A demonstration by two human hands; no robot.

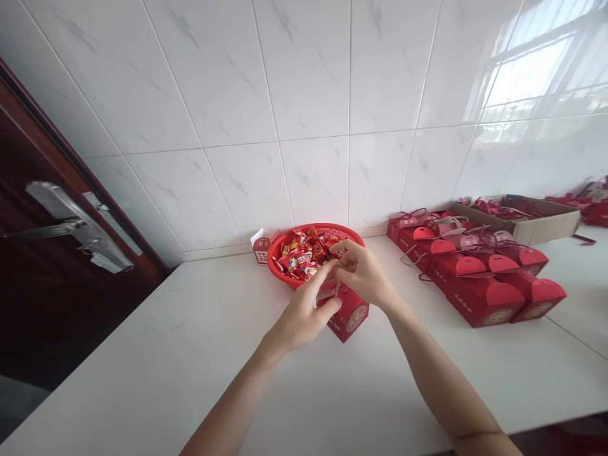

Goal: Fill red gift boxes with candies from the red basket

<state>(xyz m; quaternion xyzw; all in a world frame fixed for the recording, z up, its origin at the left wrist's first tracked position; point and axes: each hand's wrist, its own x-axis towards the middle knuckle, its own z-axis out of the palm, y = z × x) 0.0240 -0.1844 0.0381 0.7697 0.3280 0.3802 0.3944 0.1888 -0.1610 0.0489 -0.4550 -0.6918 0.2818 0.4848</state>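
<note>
A small red box [351, 316] with a gold round pattern stands on the white table [199, 367], just in front of a red plastic basket [280, 277] of wrapped candies [299, 253]. Above the box, both hands meet at a thin light-coloured cord [337, 289]. My left hand [304, 310] has its thumb and fingers closed round the cord near the box's top. Pinched fingers of my right hand [358, 269] are at the cord's upper part. The fingers partly hide the cord and the top of the box.
Rows of red boxes [489, 301] with cords stand at the right, beside a cardboard tray [546, 226] of red ribbons. A red-and-white carton [261, 249] is left of the basket. A tiled wall runs behind; a brown door [42, 285] is at the left.
</note>
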